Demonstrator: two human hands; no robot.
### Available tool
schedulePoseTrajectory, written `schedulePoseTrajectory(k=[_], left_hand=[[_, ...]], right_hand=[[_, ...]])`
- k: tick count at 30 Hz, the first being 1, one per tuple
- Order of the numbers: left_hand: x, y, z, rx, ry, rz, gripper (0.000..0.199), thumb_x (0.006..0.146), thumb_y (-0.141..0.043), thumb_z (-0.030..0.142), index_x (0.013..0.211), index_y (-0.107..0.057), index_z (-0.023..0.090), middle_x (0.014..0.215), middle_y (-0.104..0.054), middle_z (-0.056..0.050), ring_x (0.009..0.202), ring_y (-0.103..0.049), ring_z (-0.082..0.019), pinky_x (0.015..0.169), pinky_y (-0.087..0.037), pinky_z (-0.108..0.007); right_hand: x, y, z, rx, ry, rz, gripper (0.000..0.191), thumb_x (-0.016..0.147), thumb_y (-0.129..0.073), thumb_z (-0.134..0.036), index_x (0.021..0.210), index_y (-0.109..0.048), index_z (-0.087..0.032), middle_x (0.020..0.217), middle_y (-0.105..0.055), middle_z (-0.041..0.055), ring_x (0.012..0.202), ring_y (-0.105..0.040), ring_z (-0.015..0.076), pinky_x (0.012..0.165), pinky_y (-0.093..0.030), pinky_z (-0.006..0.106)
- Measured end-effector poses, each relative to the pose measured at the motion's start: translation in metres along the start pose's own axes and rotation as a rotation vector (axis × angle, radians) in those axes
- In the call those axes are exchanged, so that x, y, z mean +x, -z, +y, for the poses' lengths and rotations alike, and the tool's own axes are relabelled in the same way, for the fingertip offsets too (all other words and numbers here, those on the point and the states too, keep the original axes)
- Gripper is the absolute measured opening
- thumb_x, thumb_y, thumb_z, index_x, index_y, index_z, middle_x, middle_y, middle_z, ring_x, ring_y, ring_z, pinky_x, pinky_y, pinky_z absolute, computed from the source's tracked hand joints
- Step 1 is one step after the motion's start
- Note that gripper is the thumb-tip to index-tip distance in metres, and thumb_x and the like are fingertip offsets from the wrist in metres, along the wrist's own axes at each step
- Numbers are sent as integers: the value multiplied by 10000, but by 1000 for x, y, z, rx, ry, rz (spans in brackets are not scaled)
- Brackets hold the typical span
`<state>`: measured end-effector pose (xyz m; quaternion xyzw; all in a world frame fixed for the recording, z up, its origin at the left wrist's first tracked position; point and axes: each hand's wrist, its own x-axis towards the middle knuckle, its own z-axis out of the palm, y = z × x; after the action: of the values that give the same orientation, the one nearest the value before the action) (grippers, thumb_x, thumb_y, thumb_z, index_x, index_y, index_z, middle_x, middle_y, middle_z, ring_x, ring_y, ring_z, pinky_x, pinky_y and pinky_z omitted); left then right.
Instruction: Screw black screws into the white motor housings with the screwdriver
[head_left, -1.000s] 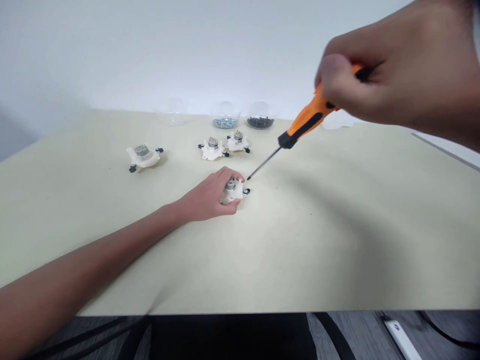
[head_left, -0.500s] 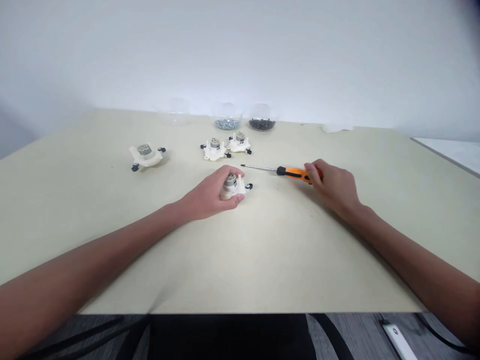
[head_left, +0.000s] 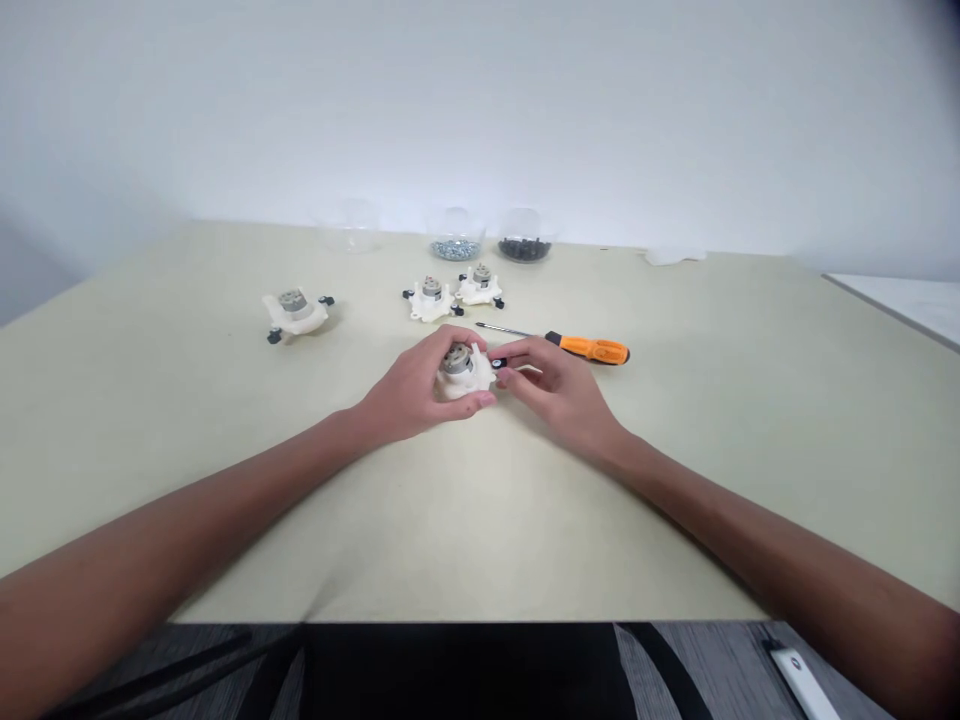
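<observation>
L hand (head_left: 409, 390) fingers grip white motor mount (head_left: 466, 381) b/w them; R hand (head_left: 566, 395) fingers pinch its black tab (head_left: 499, 363). Tab could twist if L grip slackens; screwdriver (head_left: 592, 349) just beyond R fingers may roll if nudged.

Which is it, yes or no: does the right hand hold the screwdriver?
No, the screwdriver lies on the table, and the right hand is at a small black piece instead.
</observation>
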<state>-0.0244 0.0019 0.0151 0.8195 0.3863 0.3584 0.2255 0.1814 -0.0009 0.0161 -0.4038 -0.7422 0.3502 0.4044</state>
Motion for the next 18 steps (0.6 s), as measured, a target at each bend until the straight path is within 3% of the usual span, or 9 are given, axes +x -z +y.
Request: schedulePoseTrajectory(k=[4, 8, 13, 18], left_hand=[[-1, 0, 1, -35, 5, 6, 445, 793, -656, 456, 1132, -465, 238, 1173, -600, -44, 990, -583, -197, 810, -461, -301], [-1, -2, 4, -77, 55, 19, 416, 808, -637, 463, 1116, -468, 239, 1136, -599, -45, 870, -574, -168, 722, -451, -278], [1, -6, 10, -164, 189, 40, 353, 855, -581, 496, 1079, -506, 235, 912, -574, -4, 685, -499, -114, 614, -403, -240], [2, -9, 7, -265, 230, 53, 380, 869, -547, 544, 1068, -534, 221, 836, -553, -2, 666, -466, -117, 599, -382, -244]], right_hand=[[-1, 0, 1, 71, -90, 26, 229, 861, -596, -335, 1041, -650, -204, 992, -652, 49, 905, -633, 157, 873, -525, 344], [0, 3, 1, 64, -122, 45, 210, 840, -624, -360, 960, -637, -188, 892, -653, 42, 834, -630, 161, 794, -521, 338], [-2, 3, 1, 75, -117, 123, 235, 794, -682, -391, 850, -584, -185, 845, -650, 27, 736, -602, 138, 719, -496, 315], [0, 5, -2, 243, -236, 45, 217, 811, -667, -371, 860, -636, -162, 722, -632, 17, 686, -604, 127, 719, -487, 304]])
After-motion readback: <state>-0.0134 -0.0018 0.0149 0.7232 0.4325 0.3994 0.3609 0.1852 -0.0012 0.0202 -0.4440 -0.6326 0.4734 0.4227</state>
